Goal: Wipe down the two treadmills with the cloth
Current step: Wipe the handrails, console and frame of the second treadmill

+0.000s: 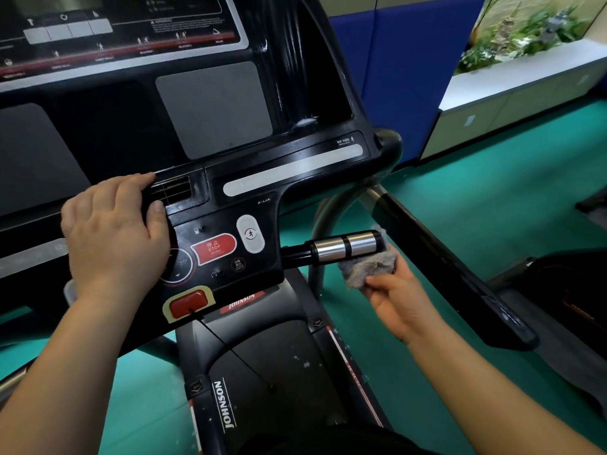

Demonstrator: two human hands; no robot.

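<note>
The treadmill (213,110) fills the view, its black console tilted toward the person, with the red STOP button (213,247) low in the middle of the panel. The left hand (115,231) lies palm down on the console just left of the STOP button. Its fingers are gently bent over the ridge by a small vent and its thumb is alongside; it holds nothing.

To the right of the STOP button, a short handle (345,246) with two shiny metal bands sticks out from the console's side. The grey cloth (368,267) is bunched against the underside and far end of this handle, touching it. The right hand (400,300), below and right of the STOP button, pinches the cloth's lower edge between thumb and curled fingers.

Further right of the STOP button, a long black side rail (460,274) runs down toward the person over the green floor (492,208). Directly below the STOP button sits a red safety key (189,303), and under that the deck marked JOHNSON.
</note>
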